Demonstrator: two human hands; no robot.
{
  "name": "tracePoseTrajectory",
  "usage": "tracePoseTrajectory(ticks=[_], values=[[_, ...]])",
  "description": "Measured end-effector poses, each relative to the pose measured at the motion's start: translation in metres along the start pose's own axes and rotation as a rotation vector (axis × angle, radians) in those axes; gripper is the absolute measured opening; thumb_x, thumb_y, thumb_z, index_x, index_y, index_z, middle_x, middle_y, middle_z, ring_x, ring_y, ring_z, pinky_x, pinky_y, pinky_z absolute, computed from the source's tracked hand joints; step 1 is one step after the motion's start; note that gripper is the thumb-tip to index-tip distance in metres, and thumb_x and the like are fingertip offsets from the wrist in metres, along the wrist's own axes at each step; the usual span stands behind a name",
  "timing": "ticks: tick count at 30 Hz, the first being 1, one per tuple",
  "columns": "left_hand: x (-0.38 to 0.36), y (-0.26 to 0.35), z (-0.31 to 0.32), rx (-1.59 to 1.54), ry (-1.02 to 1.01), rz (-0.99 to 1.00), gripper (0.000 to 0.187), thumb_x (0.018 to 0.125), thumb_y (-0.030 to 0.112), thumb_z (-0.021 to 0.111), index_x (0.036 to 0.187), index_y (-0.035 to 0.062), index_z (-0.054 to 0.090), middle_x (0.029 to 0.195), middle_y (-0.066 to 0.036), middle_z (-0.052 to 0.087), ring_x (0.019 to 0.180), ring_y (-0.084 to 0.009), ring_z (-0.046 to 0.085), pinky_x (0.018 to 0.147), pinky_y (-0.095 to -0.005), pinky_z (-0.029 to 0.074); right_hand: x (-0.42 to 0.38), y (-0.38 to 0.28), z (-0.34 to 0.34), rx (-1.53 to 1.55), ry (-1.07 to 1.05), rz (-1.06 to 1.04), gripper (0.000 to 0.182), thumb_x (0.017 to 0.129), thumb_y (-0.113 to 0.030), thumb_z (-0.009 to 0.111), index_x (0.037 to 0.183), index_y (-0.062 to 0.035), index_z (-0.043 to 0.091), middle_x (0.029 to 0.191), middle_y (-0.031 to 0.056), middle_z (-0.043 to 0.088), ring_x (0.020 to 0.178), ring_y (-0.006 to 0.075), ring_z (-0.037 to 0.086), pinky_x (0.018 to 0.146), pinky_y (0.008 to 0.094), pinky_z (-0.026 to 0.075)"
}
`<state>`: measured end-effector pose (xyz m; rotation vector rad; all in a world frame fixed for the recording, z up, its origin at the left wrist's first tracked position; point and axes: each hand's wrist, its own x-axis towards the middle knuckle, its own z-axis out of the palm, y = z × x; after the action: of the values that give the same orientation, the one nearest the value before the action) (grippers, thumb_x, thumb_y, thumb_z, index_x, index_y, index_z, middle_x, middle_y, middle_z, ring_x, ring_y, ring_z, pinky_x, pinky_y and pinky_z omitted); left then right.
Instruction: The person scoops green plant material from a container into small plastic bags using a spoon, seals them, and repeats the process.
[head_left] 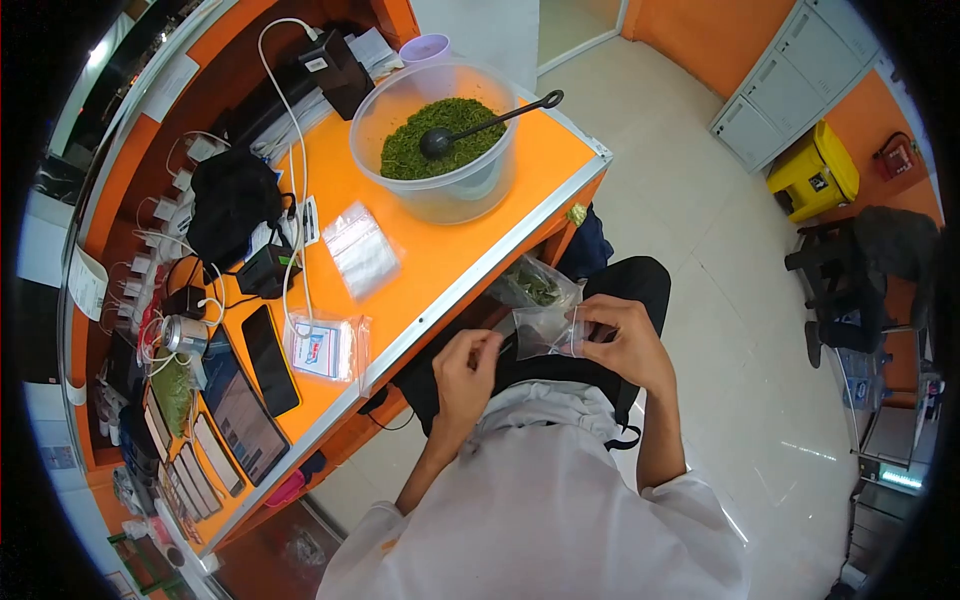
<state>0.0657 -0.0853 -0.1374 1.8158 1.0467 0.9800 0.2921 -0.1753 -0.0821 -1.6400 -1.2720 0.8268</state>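
Observation:
A small clear plastic bag [540, 332] hangs above my lap, pinched along its right edge by my right hand [632, 342]. To the left of the bag, apart from it, is my left hand [468, 372] with its fingers curled together. Its fingertips are blurred, and anything between them is too small to make out. Just beyond the small bag, below the table edge, sits a larger clear bag with green leaves [538, 288]. On the table, a big clear plastic tub [440, 205] holds shredded green leaves [425, 120], and a black ladle [480, 130] rests on them, its handle over the rim.
The orange table [400, 318] has a metal-trimmed edge. On it lie a stack of clear bags [360, 250], a labelled packet [325, 348], a black phone [268, 360], a tablet [245, 420] and a white cable [296, 180]. A yellow bin [815, 175] stands across the floor.

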Motion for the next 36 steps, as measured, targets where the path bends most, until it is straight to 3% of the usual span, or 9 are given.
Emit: tracePoseTrajectory(ticks=[1, 2, 4, 7, 12, 17, 20, 25, 36], values=[[0.000, 0.013, -0.009, 0.033, -0.166, 0.021, 0.034, 0.084, 0.016, 0.086, 0.109, -0.0019, 0.072, 0.098, -0.014, 0.072, 0.083, -0.0201, 0.069, 0.072, -0.0312, 0.053, 0.000, -0.002, -0.003, -0.046, -0.049, -0.037, 0.034, 0.072, -0.005, 0.086, 0.103, 0.0045, 0.075, 0.093, 0.0136, 0.071, 0.076, 0.0247, 0.068, 0.068, 0.0337, 0.055], [0.004, 0.030, -0.009, 0.031, -0.162, 0.017, 0.034, 0.084, 0.016, 0.086, 0.109, -0.0019, 0.072, 0.098, -0.014, 0.072, 0.083, -0.0201, 0.069, 0.072, -0.0312, 0.053, 0.001, -0.005, -0.005, -0.089, -0.104, -0.076, 0.030, 0.073, -0.004, 0.084, 0.101, 0.0049, 0.074, 0.092, 0.0148, 0.071, 0.077, 0.0281, 0.069, 0.069, 0.0358, 0.056], [0.024, 0.071, -0.009, 0.195, -0.315, 0.424, 0.060, 0.075, 0.017, 0.091, 0.127, -0.0004, 0.066, 0.123, -0.017, 0.068, 0.110, -0.0317, 0.066, 0.092, -0.0407, 0.054, 0.003, -0.019, -0.006, -0.124, -0.177, -0.135, 0.028, 0.074, -0.004, 0.081, 0.100, 0.0047, 0.074, 0.092, 0.0159, 0.070, 0.079, 0.0311, 0.069, 0.071, 0.0378, 0.056], [0.037, 0.065, -0.010, 0.068, -0.549, 0.349, 0.074, 0.071, 0.018, 0.092, 0.136, 0.0009, 0.061, 0.130, -0.018, 0.065, 0.125, -0.0371, 0.059, 0.106, -0.0464, 0.048, 0.011, -0.046, -0.012, -0.202, -0.256, -0.242, 0.025, 0.076, -0.005, 0.079, 0.099, 0.0043, 0.074, 0.092, 0.0173, 0.070, 0.081, 0.0350, 0.069, 0.073, 0.0406, 0.055], [0.054, 0.078, -0.028, 0.022, -0.478, 0.400, 0.066, 0.073, 0.015, 0.091, 0.131, 0.0002, 0.064, 0.125, -0.017, 0.067, 0.117, -0.0349, 0.064, 0.100, -0.0422, 0.052, 0.023, -0.078, -0.025, -0.242, -0.274, -0.347, 0.020, 0.080, -0.005, 0.078, 0.098, 0.0037, 0.073, 0.093, 0.0164, 0.070, 0.082, 0.0358, 0.070, 0.074, 0.0409, 0.056], [0.068, 0.082, -0.058, -0.170, -0.374, 0.180, 0.061, 0.073, 0.007, 0.088, 0.128, -0.0007, 0.065, 0.122, -0.014, 0.068, 0.110, -0.0258, 0.068, 0.093, -0.0347, 0.052, 0.073, -0.142, -0.048, -0.398, 0.194, -0.696, 0.013, 0.083, -0.002, 0.076, 0.095, 0.0010, 0.071, 0.093, 0.0143, 0.072, 0.082, 0.0335, 0.070, 0.075, 0.0399, 0.056], [0.082, 0.072, -0.060, -0.118, -0.162, 0.368, 0.060, 0.073, 0.006, 0.087, 0.128, -0.0002, 0.064, 0.120, -0.016, 0.069, 0.110, -0.0274, 0.067, 0.096, -0.0372, 0.052, 0.141, -0.180, -0.036, -0.583, 0.214, -0.912, 0.014, 0.083, -0.003, 0.074, 0.097, 0.0008, 0.073, 0.092, 0.0159, 0.072, 0.084, 0.0349, 0.072, 0.075, 0.0426, 0.057], [0.091, 0.066, -0.061, -0.120, -0.001, 0.255, 0.056, 0.077, 0.008, 0.084, 0.128, 0.0015, 0.065, 0.154, -0.022, 0.046, 0.145, -0.0387, 0.044, 0.119, -0.0460, 0.036, 0.218, -0.178, -0.006, -1.253, -0.254, -0.570, 0.011, 0.085, -0.003, 0.068, 0.094, 0.0031, 0.072, 0.098, 0.0243, 0.071, 0.096, 0.0412, 0.070, 0.081, 0.0485, 0.057], [0.112, 0.050, -0.032, -0.315, 0.023, 0.196, 0.062, 0.081, 0.007, 0.084, 0.137, 0.0010, 0.057, 0.172, -0.029, 0.007, 0.161, -0.0412, 0.013, 0.125, -0.0491, 0.026, 0.246, -0.177, -0.007, -1.316, -0.186, -0.751, 0.008, 0.082, 0.001, 0.067, 0.088, 0.0041, 0.071, 0.097, 0.0225, 0.068, 0.090, 0.0384, 0.071, 0.077, 0.0455, 0.059]])
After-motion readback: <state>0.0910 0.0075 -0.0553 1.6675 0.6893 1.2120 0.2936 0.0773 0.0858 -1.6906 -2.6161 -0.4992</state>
